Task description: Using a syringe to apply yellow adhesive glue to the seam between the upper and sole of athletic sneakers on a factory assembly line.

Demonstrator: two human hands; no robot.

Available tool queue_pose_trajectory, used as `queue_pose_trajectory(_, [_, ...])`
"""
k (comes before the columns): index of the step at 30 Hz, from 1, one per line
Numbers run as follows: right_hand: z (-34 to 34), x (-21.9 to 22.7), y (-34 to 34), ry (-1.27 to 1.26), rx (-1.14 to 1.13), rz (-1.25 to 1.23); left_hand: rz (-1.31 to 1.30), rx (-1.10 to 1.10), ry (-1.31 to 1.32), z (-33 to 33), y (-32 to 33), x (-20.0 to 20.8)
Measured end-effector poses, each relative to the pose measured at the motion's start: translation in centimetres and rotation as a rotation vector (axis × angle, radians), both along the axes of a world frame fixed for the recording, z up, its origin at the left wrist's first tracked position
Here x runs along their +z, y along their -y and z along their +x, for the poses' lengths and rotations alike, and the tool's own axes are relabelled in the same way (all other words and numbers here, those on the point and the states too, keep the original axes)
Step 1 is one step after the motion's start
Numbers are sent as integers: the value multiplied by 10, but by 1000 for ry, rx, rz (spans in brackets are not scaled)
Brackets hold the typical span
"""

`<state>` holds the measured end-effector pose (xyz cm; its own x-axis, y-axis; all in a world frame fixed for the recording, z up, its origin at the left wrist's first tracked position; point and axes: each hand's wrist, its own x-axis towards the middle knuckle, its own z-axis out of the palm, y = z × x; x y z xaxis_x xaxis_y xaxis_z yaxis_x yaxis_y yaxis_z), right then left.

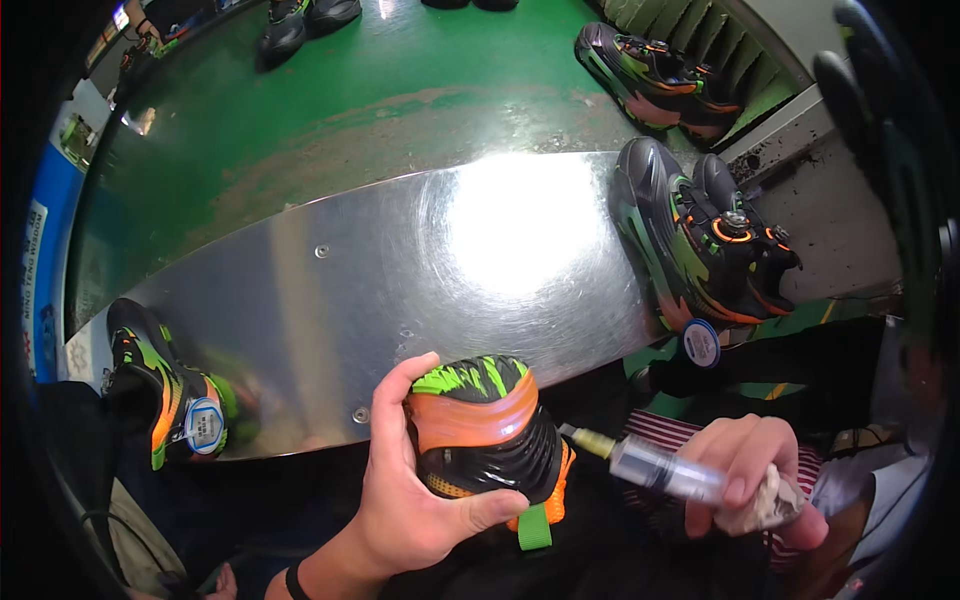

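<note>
A curved steel bench [380, 290] is running across the view, with a green floor [330, 110] lying beyond it.

The left hand [415, 505] is gripping a shoe [488, 440] at the lower centre, just in front of the bench edge. The thumb is pressing across the near side and the fingers are wrapping up the left side. The heel, black with an orange band and green streaks, is facing the camera, and a green pull tab [534, 527] is hanging below it. The shoe's long axis is running away from the person, toward the bench.

The right hand [755, 480] is closing around a syringe [660, 468] and is also bunching a pale rag [765, 503] in its palm. The syringe is lying nearly level, tilting slightly upward to the left. Its yellow tip [588, 441] is pointing left at the heel's right side and is sitting just beside the orange edge; whether it is touching cannot be told.

The right hand is lying directly right of the shoe, so the syringe axis is crossing the shoe axis roughly square.

Further out, a matching shoe pair [705, 245] is resting on the bench at right, another shoe [165, 385] is lying at the left end, and a further pair [655, 80] is sitting on the floor.
</note>
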<state>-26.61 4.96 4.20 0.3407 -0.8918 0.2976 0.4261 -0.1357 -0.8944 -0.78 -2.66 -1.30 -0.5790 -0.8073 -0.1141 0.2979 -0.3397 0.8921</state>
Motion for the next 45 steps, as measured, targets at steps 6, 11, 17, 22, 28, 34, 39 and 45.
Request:
queue_pose_trajectory(6, [32,19,18,-68,-38,33,-577,-41,565,-5,-15,-10])
queue_pose_trajectory(11, [31,16,22,-103,-9,18,-632,-13,535,-2,-20,-14])
queue_pose_trajectory(17, [33,20,11,-108,-46,51,-473,-33,421,1,-13,-10])
queue_pose_trajectory(22, [35,13,10,-99,-6,-28,-536,-36,461,0,-14,-10])
queue_pose_trajectory(28, [36,5,10,-144,-8,-8,-495,-39,446,0,-14,-12])
queue_pose_trajectory(34, [30,3,18,-218,178,-68,-494,-47,447,0,-14,-11])
queue_pose_trajectory(39, [32,9,11,-321,69,-47,-427,-57,413,0,-14,-13])
queue_pose_trajectory(45, [33,5,6,-188,23,-41,-329,-119,424,7,-12,-9])
